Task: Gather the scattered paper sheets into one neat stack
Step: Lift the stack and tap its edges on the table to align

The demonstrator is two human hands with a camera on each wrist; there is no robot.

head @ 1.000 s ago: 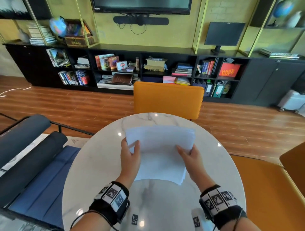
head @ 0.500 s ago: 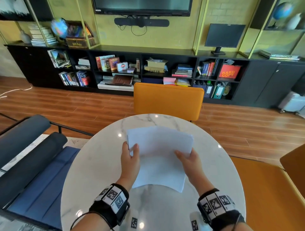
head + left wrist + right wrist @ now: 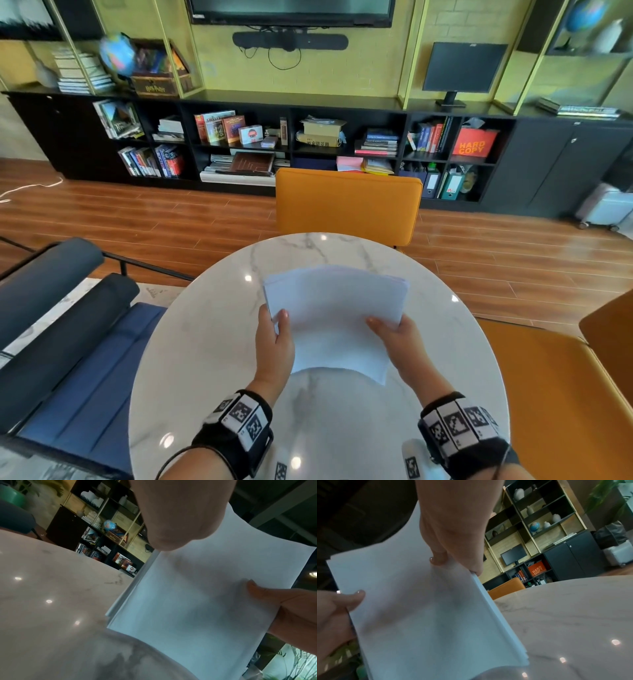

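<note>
You are holding the sheets upright between both hands, with their bottom edge resting on or just above the table; which of the two I cannot tell. The long axis is running from 6 o'clock, near you, up and away toward 12. Your left hand is sitting at the stack's 9 o'clock edge, your right hand at its 3 o'clock edge, both equally near, so the coming tap down or squaring is turning on that bottom edge meeting the table evenly.

Your left hand is pinching the sheets, thumb on the face toward you and fingers behind. Your right hand is pinching them the same way on its side.

The sheets are looking plain white, bowing slightly, and their side edges are showing as staggered layers, so they are not yet flush.
</note>
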